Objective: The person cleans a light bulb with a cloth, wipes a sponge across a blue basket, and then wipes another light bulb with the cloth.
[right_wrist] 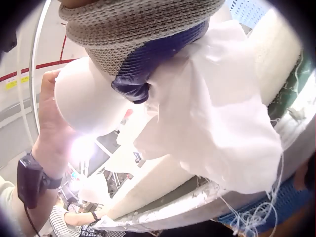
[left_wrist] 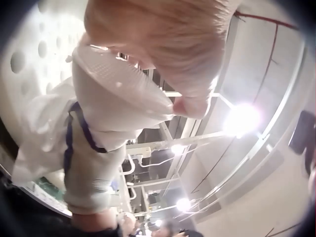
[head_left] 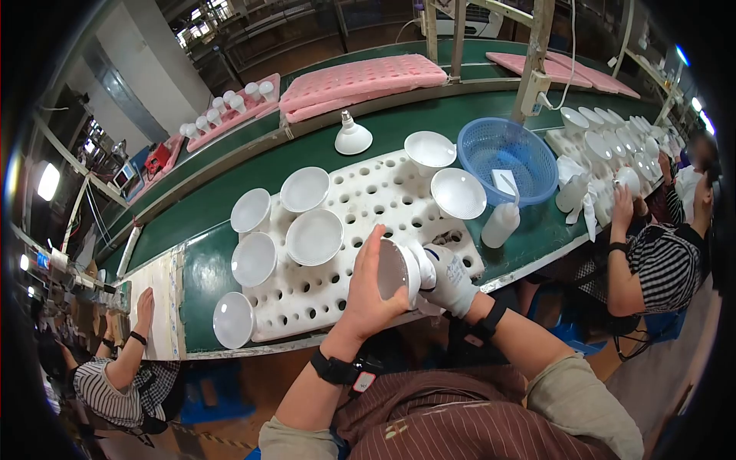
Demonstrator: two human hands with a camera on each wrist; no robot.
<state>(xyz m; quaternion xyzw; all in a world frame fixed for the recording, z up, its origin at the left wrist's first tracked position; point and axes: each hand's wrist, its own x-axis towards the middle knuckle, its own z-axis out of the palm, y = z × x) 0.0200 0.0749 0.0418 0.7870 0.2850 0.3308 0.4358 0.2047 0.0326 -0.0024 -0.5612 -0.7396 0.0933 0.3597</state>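
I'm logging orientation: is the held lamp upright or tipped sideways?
The lamp is tipped sideways: its broad face is toward the left hand, its neck toward the right hand.

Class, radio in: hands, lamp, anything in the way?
Left hand gripping lamp by rim. Gloved right hand at narrow end, holding cloth. No blockage visible.

Bare left hand (head_left: 372, 295), thumb (head_left: 399, 298) and fingers (head_left: 371, 257) apart, beside gloved right hand (head_left: 451, 282).

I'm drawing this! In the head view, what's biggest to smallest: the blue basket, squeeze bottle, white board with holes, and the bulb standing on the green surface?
1. White board
2. Blue basket
3. Squeeze bottle and standing bulb: too alike to rank
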